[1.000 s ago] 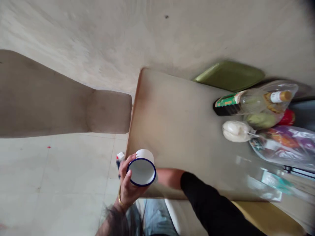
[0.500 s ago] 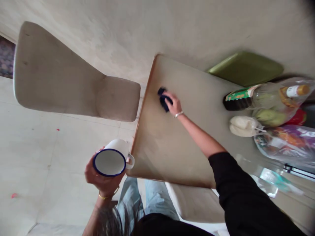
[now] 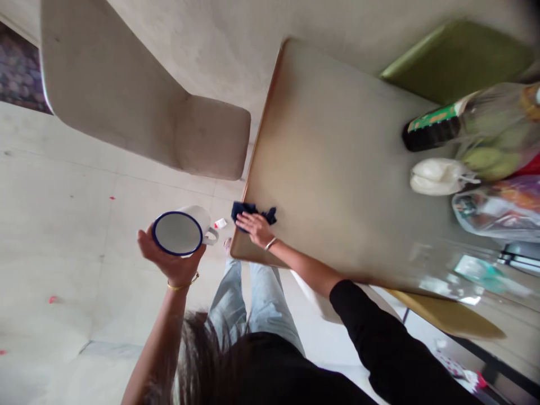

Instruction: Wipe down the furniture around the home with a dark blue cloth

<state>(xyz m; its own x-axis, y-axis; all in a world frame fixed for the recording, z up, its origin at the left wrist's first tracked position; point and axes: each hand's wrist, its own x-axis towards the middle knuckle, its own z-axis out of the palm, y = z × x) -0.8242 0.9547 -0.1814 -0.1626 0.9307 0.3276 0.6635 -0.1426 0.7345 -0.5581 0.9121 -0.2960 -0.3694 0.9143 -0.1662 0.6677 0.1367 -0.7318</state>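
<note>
My left hand [image 3: 172,264] is wrapped round a white mug [image 3: 177,233] with a blue rim, held out over the floor left of the table. The mug's mouth faces me and its handle points right. Under my right hand [image 3: 257,228] a dark blue cloth [image 3: 242,211] lies pressed on the tabletop [image 3: 320,169], near its left edge and front corner. My right fingers are stretched over the cloth, and part of it reaches the table's edge.
A beige chair [image 3: 211,135] stands left of the table, a green chair [image 3: 459,62] behind it. At the table's right are a dark bottle [image 3: 430,132], a small white bag [image 3: 439,176] and filled plastic bags [image 3: 498,211]. A yellow chair [image 3: 451,315] shows at the front.
My right hand has moved the cloth across the tabletop toward me and left, to the table's left edge. My left hand still holds the mug. The camera view has shifted.
</note>
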